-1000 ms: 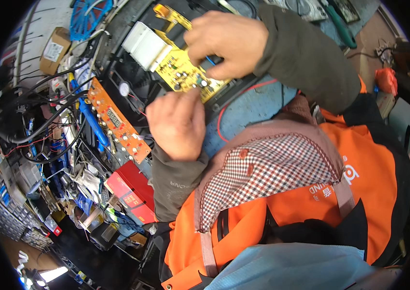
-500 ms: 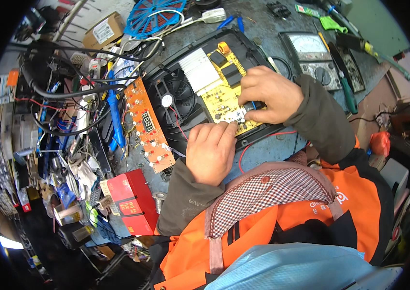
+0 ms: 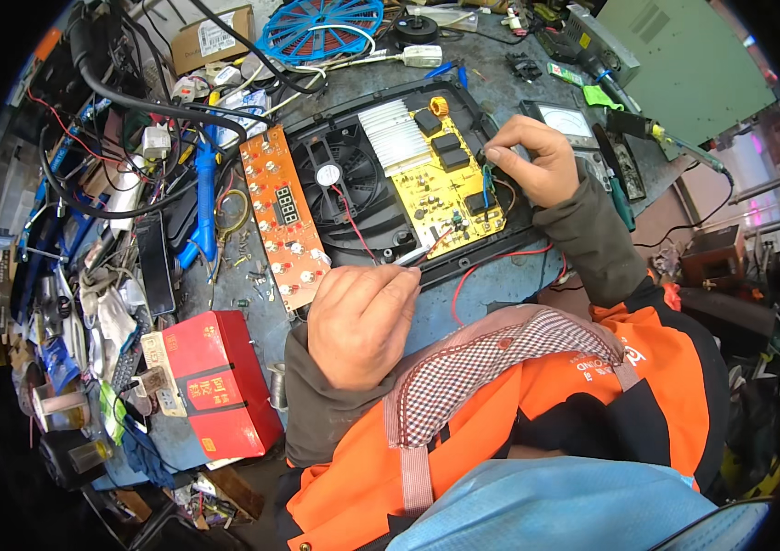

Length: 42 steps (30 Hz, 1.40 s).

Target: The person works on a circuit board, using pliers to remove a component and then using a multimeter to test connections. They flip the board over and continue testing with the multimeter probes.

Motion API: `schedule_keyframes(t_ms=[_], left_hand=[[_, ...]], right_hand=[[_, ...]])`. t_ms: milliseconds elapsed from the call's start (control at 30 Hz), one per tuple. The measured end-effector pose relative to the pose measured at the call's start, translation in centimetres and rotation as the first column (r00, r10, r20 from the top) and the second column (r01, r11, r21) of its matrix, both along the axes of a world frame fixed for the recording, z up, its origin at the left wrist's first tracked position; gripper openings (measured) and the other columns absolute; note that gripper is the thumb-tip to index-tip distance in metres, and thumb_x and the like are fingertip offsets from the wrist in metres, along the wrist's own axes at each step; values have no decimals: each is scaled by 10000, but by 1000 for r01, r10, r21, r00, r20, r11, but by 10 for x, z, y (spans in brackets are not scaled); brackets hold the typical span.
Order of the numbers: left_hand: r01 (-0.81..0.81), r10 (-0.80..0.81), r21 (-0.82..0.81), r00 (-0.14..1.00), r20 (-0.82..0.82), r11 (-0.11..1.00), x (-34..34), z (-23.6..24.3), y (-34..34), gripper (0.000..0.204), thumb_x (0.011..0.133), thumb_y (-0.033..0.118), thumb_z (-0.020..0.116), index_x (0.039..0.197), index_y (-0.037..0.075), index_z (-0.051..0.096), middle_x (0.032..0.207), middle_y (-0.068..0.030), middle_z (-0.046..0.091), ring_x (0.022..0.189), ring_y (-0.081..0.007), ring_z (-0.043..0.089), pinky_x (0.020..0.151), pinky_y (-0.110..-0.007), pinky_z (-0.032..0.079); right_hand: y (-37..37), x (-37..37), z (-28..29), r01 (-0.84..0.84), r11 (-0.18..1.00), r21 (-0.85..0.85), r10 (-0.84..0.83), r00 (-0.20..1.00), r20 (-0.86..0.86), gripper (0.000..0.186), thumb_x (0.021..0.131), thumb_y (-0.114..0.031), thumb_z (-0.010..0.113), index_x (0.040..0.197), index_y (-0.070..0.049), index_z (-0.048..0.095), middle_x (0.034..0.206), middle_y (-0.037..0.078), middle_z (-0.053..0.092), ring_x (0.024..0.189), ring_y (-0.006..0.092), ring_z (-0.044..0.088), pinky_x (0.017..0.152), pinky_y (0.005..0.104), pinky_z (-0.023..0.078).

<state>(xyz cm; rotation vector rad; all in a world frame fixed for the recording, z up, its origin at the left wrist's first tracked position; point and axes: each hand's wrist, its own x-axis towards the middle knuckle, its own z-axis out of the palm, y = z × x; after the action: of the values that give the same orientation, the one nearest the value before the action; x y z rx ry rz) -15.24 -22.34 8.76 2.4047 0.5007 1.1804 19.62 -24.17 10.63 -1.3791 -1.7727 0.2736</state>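
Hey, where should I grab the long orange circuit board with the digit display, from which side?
Probably by its two long edges, coming from your left: the orange circuit board is long and narrow, its face carries the digit display and small components, and its right side borders the black housing.

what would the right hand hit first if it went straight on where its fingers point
Likely the yellow circuit board, at its right edge near the black blocks. The right hand points left toward it, but its height is unclear, so it might pass over.
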Motion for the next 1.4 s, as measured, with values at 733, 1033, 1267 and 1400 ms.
schedule_keyframes(t_ms=[733, 1033, 1267, 1400], left_hand=[[-127, 96, 214, 984, 150, 969, -17, -14, -4, 340, 830, -89, 823, 1161, -24, 780, 871, -115, 724, 713, -283, 639, 675, -414, 475], [-290, 140, 378, 916, 376, 879, 9, -26, -15, 274, 908, -193, 723, 1153, -77, 760, 743, -125, 590, 605, -222, 476, 528, -367, 355], [193, -191, 123, 981, -27, 973, 18, -45, -128, 256, 869, -86, 767, 1122, -46, 767, 840, -177, 725, 722, -297, 652, 690, -391, 530], [55, -249, -468, 898, -363, 882, 19, -118, -140, 530, 924, 74, 830, 1420, -9, 660, 1252, -211, 731, 1049, -347, 735, 900, -411, 593]], right_hand=[[-208, -44, -58, 617, 786, 41, -531, 708, -465, 94, 970, 3, 772, 1060, 29, 779, 890, 44, 732, 773, 126, 658, 680, 304, 519], [-244, -53, -211, 71, 765, -640, -438, 785, -437, 713, 981, -333, 845, 1541, 8, 567, 996, 119, 747, 882, 202, 697, 796, 368, 580], [-192, -68, -219, -186, 830, -525, -59, 908, -415, 887, 956, -422, 829, 1649, -22, 446, 1357, 250, 731, 1229, 369, 707, 1054, 449, 548], [-158, -90, -240, -423, 757, -498, 56, 801, -595, 562, 978, -343, 810, 1412, -1, 709, 1356, 170, 764, 1285, 254, 698, 1124, 374, 520]])
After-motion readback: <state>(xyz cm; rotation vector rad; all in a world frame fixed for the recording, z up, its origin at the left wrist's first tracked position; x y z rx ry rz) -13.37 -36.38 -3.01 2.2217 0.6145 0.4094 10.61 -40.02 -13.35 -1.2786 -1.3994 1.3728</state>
